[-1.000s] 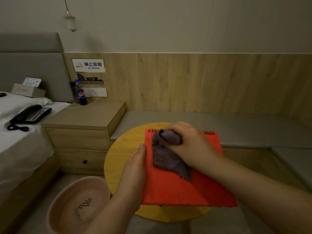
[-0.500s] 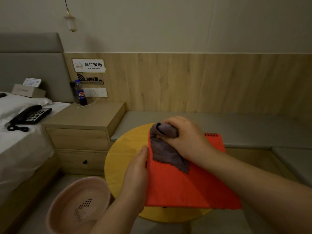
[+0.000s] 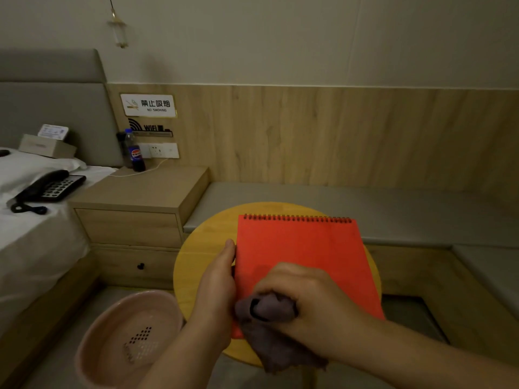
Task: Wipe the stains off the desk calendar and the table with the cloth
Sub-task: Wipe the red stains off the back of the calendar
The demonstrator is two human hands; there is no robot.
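Observation:
A red spiral-bound desk calendar (image 3: 300, 248) lies flat on the round yellow table (image 3: 205, 237), its wire binding at the far edge. My right hand (image 3: 306, 296) grips a bunched grey-purple cloth (image 3: 269, 327) and presses it on the calendar's near left corner; the cloth's tail hangs past the table's near edge. My left hand (image 3: 217, 282) holds the calendar's left edge, thumb against the side. The calendar's near edge is hidden by my right hand and forearm.
A pink plastic basin (image 3: 123, 341) stands on the floor left of the table. A wooden nightstand (image 3: 140, 197) with a cola bottle (image 3: 134, 151) is behind it. A bed with a black telephone (image 3: 47, 188) lies far left. A grey bench (image 3: 337, 203) runs behind the table.
My right hand has dragged the cloth from the calendar's far left corner down to its near left corner. The left hand stays on the left edge.

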